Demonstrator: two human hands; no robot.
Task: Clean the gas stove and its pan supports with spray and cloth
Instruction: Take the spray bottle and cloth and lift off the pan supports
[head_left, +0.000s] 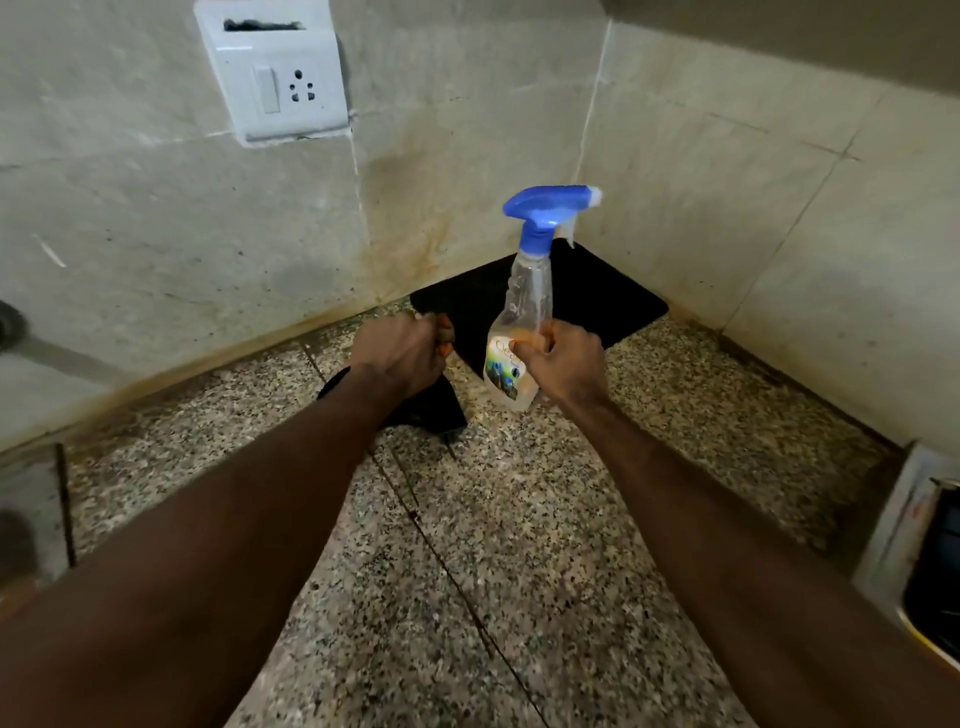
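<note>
Right hand (563, 364) grips the clear plastic spray bottle with blue trigger (524, 306) low on its body, upright at the far speckled granite counter (519, 519); left hand (400, 353) clenches a small orange-brown item (445, 332). This low hold may let it tip.

This is a home kitchen corner. A speckled granite table (519, 545) meets pale tiled walls (156, 218) streaked with brown grease stains (415, 228). A white switch-and-socket plate (275, 83) is set in the wall, and a steel rim (891, 535) shows at the right edge.
</note>
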